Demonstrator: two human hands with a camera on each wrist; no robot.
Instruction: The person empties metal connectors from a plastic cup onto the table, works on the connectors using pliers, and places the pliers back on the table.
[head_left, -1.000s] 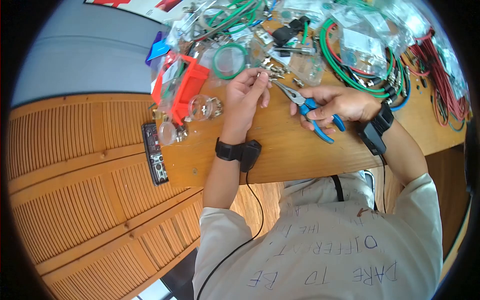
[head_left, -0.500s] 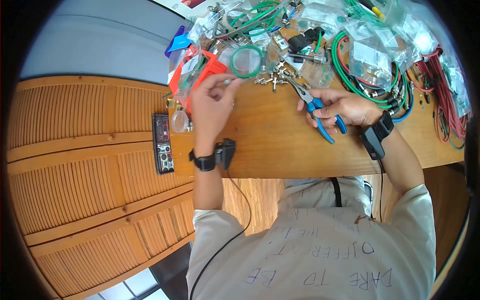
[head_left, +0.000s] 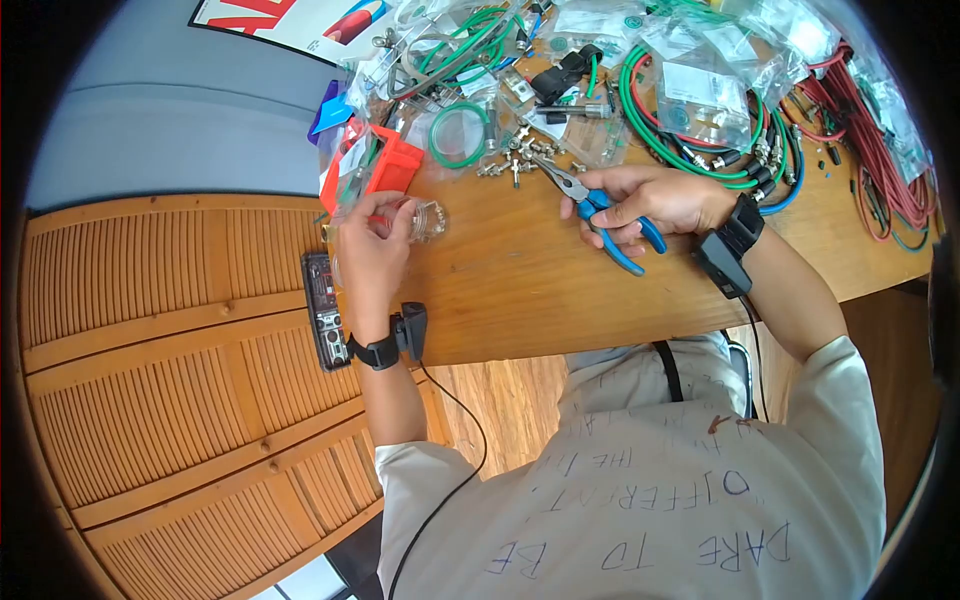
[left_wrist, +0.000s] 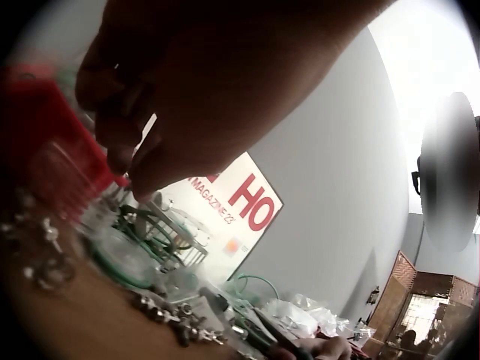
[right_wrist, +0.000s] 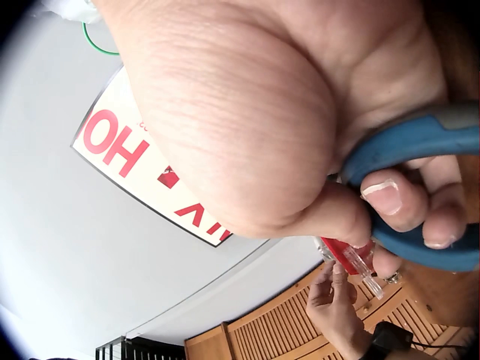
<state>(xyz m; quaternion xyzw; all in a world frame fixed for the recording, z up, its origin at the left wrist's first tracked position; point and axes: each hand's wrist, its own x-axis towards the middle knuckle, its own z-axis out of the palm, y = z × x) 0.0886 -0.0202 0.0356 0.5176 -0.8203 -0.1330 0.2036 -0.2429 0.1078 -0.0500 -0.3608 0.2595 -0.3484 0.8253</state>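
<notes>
My right hand grips long-nose pliers by their blue handles. The plier tips point at a cluster of small metal connectors on the wooden table. Over at the table's left side, my left hand is beside a clear plastic jar with metal pieces in it. Its thumb and fingers are bent close together near the jar, and I cannot tell whether a connector is between them. From the left wrist, the hand shows dark above the table.
Behind my left hand stands a red plastic bin. A coiled green cable lies at its right. Clear bags, looped cables and a red cable bundle crowd the back and right. A dark case sits at the left edge.
My left hand has moved left and toward me from the connector cluster to the jar; half a second ago it pinched a small metal connector. The right hand keeps its hold on the pliers.
</notes>
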